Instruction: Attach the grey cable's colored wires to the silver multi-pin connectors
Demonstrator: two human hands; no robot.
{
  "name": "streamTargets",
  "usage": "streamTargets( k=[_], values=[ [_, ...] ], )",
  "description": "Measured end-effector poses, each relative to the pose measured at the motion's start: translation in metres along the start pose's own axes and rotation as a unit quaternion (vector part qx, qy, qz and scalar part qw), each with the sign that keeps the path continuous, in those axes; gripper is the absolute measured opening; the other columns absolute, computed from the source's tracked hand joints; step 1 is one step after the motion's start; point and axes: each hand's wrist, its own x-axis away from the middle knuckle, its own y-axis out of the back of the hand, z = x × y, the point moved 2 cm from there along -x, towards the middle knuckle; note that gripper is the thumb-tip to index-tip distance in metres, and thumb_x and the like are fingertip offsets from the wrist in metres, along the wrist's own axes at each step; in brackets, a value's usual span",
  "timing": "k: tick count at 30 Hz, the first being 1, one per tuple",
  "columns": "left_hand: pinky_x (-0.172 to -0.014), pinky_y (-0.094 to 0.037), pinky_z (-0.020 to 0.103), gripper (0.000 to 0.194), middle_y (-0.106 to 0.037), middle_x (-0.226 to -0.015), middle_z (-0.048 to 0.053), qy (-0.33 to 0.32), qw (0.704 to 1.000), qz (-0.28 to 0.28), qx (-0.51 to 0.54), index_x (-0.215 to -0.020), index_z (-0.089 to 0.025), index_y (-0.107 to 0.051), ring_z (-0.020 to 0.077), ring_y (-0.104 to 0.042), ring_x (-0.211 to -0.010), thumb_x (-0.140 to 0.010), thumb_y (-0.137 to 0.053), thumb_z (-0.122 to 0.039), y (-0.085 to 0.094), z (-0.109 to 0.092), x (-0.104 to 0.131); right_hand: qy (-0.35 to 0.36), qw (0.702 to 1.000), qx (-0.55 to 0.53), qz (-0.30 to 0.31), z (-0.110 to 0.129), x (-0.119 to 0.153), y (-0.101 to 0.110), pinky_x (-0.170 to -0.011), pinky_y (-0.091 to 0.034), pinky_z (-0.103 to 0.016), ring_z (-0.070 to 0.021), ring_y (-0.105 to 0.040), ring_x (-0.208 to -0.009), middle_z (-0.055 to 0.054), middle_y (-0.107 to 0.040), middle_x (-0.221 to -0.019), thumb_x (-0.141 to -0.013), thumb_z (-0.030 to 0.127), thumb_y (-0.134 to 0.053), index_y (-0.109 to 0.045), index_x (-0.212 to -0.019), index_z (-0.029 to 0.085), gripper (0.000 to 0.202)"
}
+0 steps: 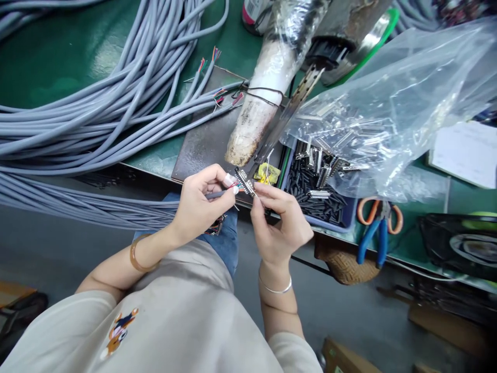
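My left hand (pixel 204 199) is closed on the end of a grey cable (pixel 216 195), with white coverings on the thumb and finger tips. Thin coloured wires (pixel 241 187) fan out of that cable toward a metal multi-pin connector (pixel 246 181). My right hand (pixel 278 217) pinches this connector by its near end, between thumb and fingers. Whether the wires are joined to the pins is too small to tell. Just beyond the connector, a white-wrapped tube (pixel 252 114) and a perforated metal rod (pixel 287 111) slant down; a yellow sponge (pixel 267 173) lies beside them.
A blue tray (pixel 351 215) holds black sleeves and connectors. Above it spreads a clear plastic bag (pixel 407 103) of connectors. Pliers (pixel 378 228) with blue handles and orange-handled scissors (pixel 365 210) lie at the bench edge. Bundled grey cables (pixel 77 124) cover the left side.
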Motion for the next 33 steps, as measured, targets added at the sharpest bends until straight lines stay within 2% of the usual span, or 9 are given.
streamTargets(
  k=[7,15,20,27,29,33],
  values=[
    [-0.048,-0.043,0.014,0.014,-0.065,-0.071,-0.001,-0.025,1.000,-0.017,0.001,-0.071,-0.017,-0.060,0.0046,-0.054,-0.055,-0.075,-0.073,-0.018,-0.003,0.000,-0.005,-0.012,0.999,-0.031,-0.003,-0.005,-0.004,-0.006,-0.084,-0.065,-0.029,-0.0157,-0.078,-0.097,-0.004,-0.080,-0.107,-0.087,0.007,-0.071,-0.064,-0.097,0.022,0.019],
    [-0.052,-0.050,0.015,0.016,-0.070,-0.074,-0.001,-0.042,0.999,-0.013,-0.010,-0.074,-0.017,-0.059,0.0071,-0.064,-0.060,-0.077,-0.075,-0.021,-0.002,-0.006,-0.007,-0.013,1.000,-0.024,-0.013,-0.001,-0.012,-0.006,-0.081,-0.067,-0.033,-0.0183,-0.078,-0.095,-0.004,-0.080,-0.108,-0.086,0.007,-0.073,-0.066,-0.094,0.023,0.019],
    [-0.053,-0.048,0.015,0.014,-0.068,-0.073,-0.001,-0.023,1.000,-0.002,-0.008,-0.072,-0.017,-0.060,0.0061,-0.060,-0.059,-0.075,-0.074,-0.017,0.000,-0.003,-0.008,-0.003,0.999,-0.034,-0.010,-0.002,-0.009,-0.007,-0.081,-0.068,-0.031,-0.0177,-0.079,-0.095,-0.005,-0.080,-0.111,-0.085,0.007,-0.073,-0.064,-0.095,0.022,0.019],
    [-0.055,-0.048,0.015,0.013,-0.068,-0.073,0.000,0.005,1.000,0.025,0.013,-0.074,-0.016,-0.061,0.0059,-0.059,-0.060,-0.072,-0.074,-0.015,0.001,0.000,-0.007,0.051,0.997,0.047,-0.018,-0.002,-0.004,-0.005,-0.077,-0.065,-0.026,-0.0158,-0.080,-0.087,-0.001,-0.082,-0.102,-0.086,0.008,-0.076,-0.065,-0.094,0.023,0.020],
    [-0.055,-0.049,0.014,0.013,-0.068,-0.073,0.000,0.010,0.999,0.035,0.029,-0.077,-0.016,-0.063,0.0059,-0.060,-0.060,-0.073,-0.075,-0.015,0.002,-0.001,-0.006,0.027,0.999,0.028,-0.029,-0.002,-0.003,-0.005,-0.076,-0.065,-0.026,-0.0152,-0.080,-0.087,-0.001,-0.082,-0.100,-0.086,0.008,-0.075,-0.066,-0.094,0.023,0.019],
    [-0.061,-0.054,0.016,0.015,-0.070,-0.077,0.001,0.019,0.998,0.036,0.051,-0.078,-0.016,-0.063,0.0080,-0.065,-0.065,-0.074,-0.077,-0.019,0.005,-0.002,-0.003,-0.062,0.996,-0.064,-0.033,-0.002,-0.002,-0.007,-0.076,-0.065,-0.029,-0.0164,-0.079,-0.090,-0.001,-0.081,-0.097,-0.088,0.009,-0.072,-0.066,-0.093,0.022,0.016]
  ],
)
